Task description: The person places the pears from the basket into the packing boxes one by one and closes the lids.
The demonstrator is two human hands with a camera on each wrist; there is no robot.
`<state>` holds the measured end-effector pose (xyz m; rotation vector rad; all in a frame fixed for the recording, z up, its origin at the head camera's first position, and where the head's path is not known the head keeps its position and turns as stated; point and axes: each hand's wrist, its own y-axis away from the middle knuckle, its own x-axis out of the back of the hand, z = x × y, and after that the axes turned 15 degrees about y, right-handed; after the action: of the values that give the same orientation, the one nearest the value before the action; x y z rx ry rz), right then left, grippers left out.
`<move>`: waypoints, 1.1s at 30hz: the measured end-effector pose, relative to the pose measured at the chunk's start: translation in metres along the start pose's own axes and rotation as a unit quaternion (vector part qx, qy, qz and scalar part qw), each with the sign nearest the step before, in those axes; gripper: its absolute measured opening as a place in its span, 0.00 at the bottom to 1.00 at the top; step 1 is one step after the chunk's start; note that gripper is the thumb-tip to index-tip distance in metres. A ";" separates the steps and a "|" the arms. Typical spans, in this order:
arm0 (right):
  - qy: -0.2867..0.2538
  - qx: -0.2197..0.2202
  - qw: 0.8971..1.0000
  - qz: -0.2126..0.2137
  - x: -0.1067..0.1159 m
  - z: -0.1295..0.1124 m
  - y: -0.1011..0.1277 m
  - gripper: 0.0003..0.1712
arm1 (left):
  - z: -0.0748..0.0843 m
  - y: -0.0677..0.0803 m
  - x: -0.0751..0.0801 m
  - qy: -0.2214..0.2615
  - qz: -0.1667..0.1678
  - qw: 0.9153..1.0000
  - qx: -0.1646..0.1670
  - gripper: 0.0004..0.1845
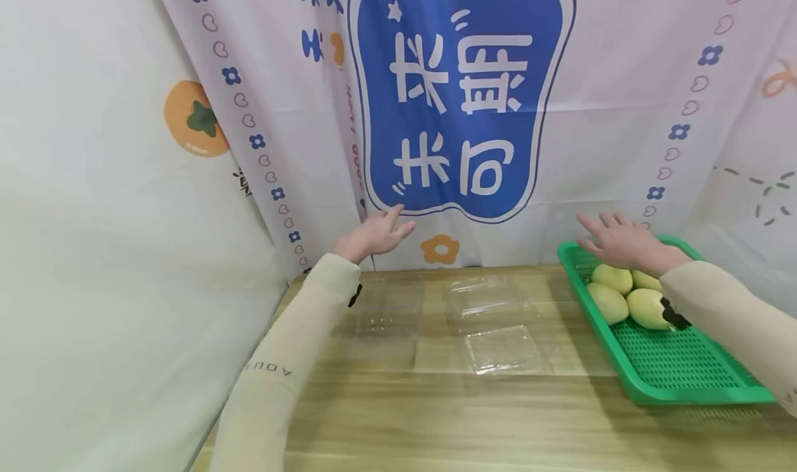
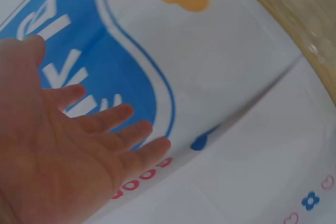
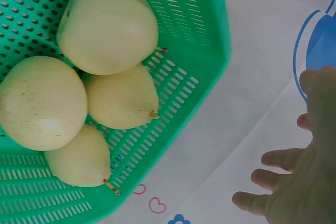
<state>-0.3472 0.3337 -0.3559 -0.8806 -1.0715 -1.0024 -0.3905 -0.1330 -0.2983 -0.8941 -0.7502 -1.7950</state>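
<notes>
My left hand (image 1: 376, 237) hovers over the far left of the table, fingers spread and holding nothing; in the left wrist view its palm (image 2: 63, 150) shows before the printed cloth. Over the far end of a green plastic basket (image 1: 647, 389) my right hand (image 1: 623, 242) reaches out, fingers apart, with nothing in it. Several pale yellow pears (image 1: 610, 302) lie in the basket's far part; the right wrist view shows them close, stems visible on some (image 3: 107, 27). Clear plastic boxes stand on the table: one at left (image 1: 389, 309), another at centre (image 1: 486, 297), with a clear lid-like piece (image 1: 504, 351) nearer.
The wooden table (image 1: 436, 416) carries everything. A white cloth with a blue printed sign (image 1: 454, 98) hangs right behind its far edge. At the left a plain white cloth wall (image 1: 124, 285) borders the table.
</notes>
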 end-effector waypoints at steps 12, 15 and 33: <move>-0.026 0.014 1.000 0.004 -0.026 0.012 0.015 0.38 | -0.006 0.011 -0.016 0.072 0.001 0.996 -0.051 0.38; -0.034 0.008 0.999 0.002 -0.031 0.015 0.018 0.38 | -0.010 0.011 -0.020 0.074 0.007 0.995 -0.066 0.38; -0.077 -0.015 0.997 -0.001 -0.052 0.022 0.032 0.38 | -0.017 0.017 -0.037 0.167 0.057 0.979 -0.103 0.36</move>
<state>-0.3316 0.3753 -0.4031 -0.9940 -1.1900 -0.9665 -0.3689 -0.1347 -0.3366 -0.7241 -0.2969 -1.8790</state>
